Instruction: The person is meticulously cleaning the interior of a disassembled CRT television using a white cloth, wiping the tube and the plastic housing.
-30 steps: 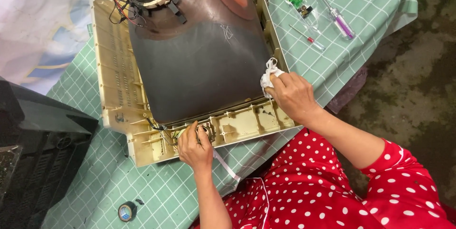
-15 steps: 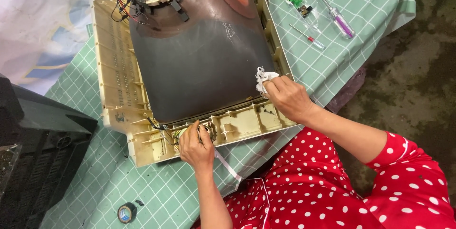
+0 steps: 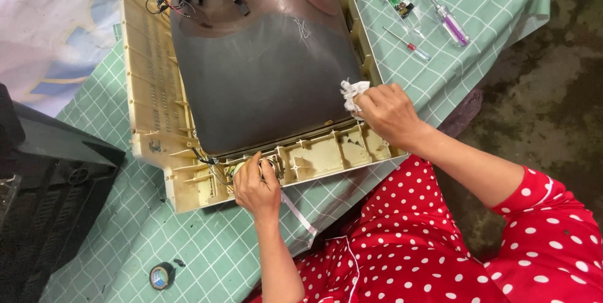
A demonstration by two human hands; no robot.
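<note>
- Green checked tablecloth (image 3: 207, 246) spread over a table, tape roll (image 3: 161, 275) at the near edge
- left hand (image 3: 256, 185) closed on the cream plastic frame (image 3: 314, 155): stiff, likely brittle, best held by its rim
- right hand (image 3: 389, 113) clenched on a soft white cloth (image 3: 350, 92), pressed to the tube's right edge
- dark picture tube (image 3: 264, 83) seated face-down in the frame: judged heavy, fragile glass
- screwdrivers (image 3: 443, 12) laid beyond

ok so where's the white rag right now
In the head view the white rag is bunched in the right hand, pressed against the right edge of the dark picture tube, just inside the cream plastic frame.

soft even daylight, faint shadows, sharp throughout, no glare.
</note>
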